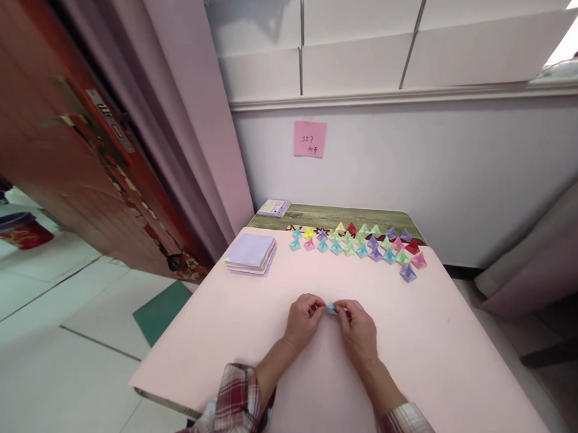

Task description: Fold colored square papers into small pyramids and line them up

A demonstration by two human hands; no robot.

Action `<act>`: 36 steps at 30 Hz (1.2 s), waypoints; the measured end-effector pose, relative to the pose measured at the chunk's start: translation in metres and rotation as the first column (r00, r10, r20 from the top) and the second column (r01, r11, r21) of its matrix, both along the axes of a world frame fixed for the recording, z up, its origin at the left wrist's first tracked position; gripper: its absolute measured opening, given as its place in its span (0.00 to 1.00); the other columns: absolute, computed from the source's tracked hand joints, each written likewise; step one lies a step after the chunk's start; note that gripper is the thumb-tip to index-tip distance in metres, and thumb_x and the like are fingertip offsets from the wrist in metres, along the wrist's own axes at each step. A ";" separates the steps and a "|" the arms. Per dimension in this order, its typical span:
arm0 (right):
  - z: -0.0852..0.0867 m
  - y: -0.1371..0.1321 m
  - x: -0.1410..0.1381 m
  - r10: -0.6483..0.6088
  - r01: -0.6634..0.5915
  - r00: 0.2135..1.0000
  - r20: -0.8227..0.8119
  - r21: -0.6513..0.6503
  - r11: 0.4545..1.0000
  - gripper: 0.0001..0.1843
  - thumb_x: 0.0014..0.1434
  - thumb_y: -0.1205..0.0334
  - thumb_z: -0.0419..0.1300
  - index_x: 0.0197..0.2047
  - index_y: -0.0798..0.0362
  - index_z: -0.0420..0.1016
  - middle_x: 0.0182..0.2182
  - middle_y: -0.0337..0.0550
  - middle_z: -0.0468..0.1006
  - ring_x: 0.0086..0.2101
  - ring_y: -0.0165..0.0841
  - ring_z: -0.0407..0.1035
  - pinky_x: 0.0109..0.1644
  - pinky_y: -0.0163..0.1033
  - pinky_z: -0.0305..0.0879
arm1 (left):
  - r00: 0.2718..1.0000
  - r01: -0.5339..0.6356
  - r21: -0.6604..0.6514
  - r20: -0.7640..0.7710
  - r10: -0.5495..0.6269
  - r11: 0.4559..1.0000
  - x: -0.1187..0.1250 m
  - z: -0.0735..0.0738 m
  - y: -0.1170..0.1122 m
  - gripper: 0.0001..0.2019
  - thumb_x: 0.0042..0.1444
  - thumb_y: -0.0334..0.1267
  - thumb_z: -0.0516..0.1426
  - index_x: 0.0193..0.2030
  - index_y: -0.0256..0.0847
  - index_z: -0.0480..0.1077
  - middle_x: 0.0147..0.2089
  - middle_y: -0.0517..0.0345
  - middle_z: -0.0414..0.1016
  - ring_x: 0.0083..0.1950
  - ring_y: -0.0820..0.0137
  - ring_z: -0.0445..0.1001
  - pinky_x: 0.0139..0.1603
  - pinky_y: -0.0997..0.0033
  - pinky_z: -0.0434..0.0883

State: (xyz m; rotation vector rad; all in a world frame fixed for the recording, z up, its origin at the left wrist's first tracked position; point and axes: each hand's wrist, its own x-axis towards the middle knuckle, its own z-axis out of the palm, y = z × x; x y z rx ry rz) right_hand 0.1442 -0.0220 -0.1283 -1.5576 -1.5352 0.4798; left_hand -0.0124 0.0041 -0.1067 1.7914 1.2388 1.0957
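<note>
A small blue folded paper piece (330,308) is pinched between my two hands, just above or on the pink tabletop (321,375). My left hand (305,319) grips its left corner between thumb and fingertips. From the other side, my right hand (357,326) pinches its right corner. Beyond my hands, several folded paper pieces of like shape stand in rows, in blue, green, purple, pink, red and yellow. One purple folded piece (408,272) sits a little nearer than the rows, at their right end.
A stack of coloured paper squares (252,253) lies at the left of the table. Behind it is a small printed packet (274,208) at the back edge. A pink note (309,139) is stuck on the wall. A green sheet (162,311) lies on the floor at left.
</note>
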 end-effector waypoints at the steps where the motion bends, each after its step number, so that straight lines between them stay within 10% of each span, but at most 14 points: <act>1: 0.000 -0.001 0.000 -0.002 0.002 1.000 -0.002 -0.003 1.000 0.12 0.62 0.57 0.52 0.37 0.49 0.75 0.36 0.44 0.78 0.34 0.36 0.72 0.36 0.38 0.65 | 1.000 0.000 -0.002 -0.001 0.000 1.000 -0.001 0.000 0.000 0.05 0.54 0.34 0.57 0.32 0.42 0.74 0.31 0.57 0.72 0.32 0.69 0.67 0.34 0.71 0.62; 30: 0.001 -0.001 -0.004 0.109 -0.106 0.992 -0.056 0.048 0.993 0.09 0.60 0.62 0.55 0.38 0.50 0.76 0.35 0.42 0.77 0.31 0.31 0.71 0.36 0.34 0.67 | 0.926 0.257 0.283 -0.347 -0.151 0.924 -0.019 -0.005 -0.001 0.13 0.59 0.30 0.52 0.49 0.42 0.69 0.45 0.53 0.75 0.47 0.67 0.71 0.50 0.65 0.69; 36: -0.001 0.001 -0.005 0.107 -0.106 0.992 -0.064 0.032 0.994 0.09 0.61 0.61 0.54 0.41 0.52 0.74 0.33 0.42 0.77 0.30 0.32 0.72 0.35 0.35 0.68 | 0.900 0.304 0.230 -0.388 -0.199 0.925 -0.017 -0.003 0.015 0.08 0.59 0.28 0.51 0.38 0.41 0.70 0.38 0.54 0.73 0.42 0.68 0.71 0.44 0.68 0.70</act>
